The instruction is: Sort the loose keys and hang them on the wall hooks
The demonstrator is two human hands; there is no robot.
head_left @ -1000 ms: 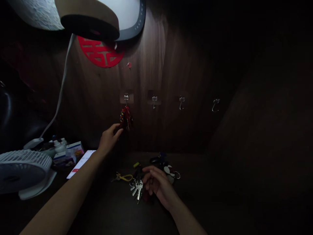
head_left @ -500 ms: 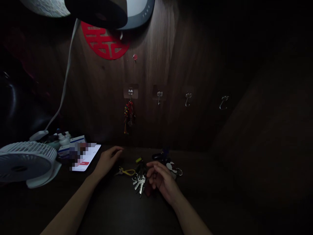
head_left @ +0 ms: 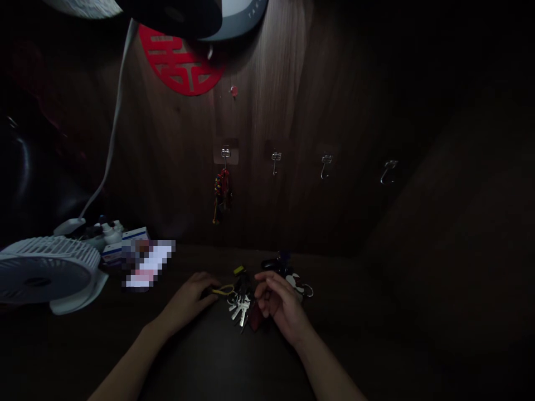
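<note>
My left hand [head_left: 194, 298] rests low over the dark tabletop. Its thumb and fingers are apart, around the near end of a yellow cord loop [head_left: 224, 290]; the key on that cord is mostly hidden by the hand. Beside the loop lies a bunch of silver keys [head_left: 241, 309], with a yellow tag [head_left: 238, 270] just behind it and a dark red piece [head_left: 255, 318] to its right. My right hand [head_left: 282, 306] hovers to the right of the keys, palm turned inward, fingers loosely curled and apart, holding nothing I can see. A white key fob with a ring [head_left: 307, 290] sits partly behind it.
Several metal hooks are fixed to the wooden wall; beaded cords [head_left: 222, 192] hang from the leftmost hook [head_left: 225, 152]. A white fan [head_left: 54, 273], small boxes [head_left: 136, 236] and a blurred bright flat thing [head_left: 154, 267] stand at left. A cap [head_left: 240, 19] hangs above.
My left hand has moved right and nearer to me, from beside the bright flat thing to the yellow cord loop, covering its key. My right hand has barely moved.
</note>
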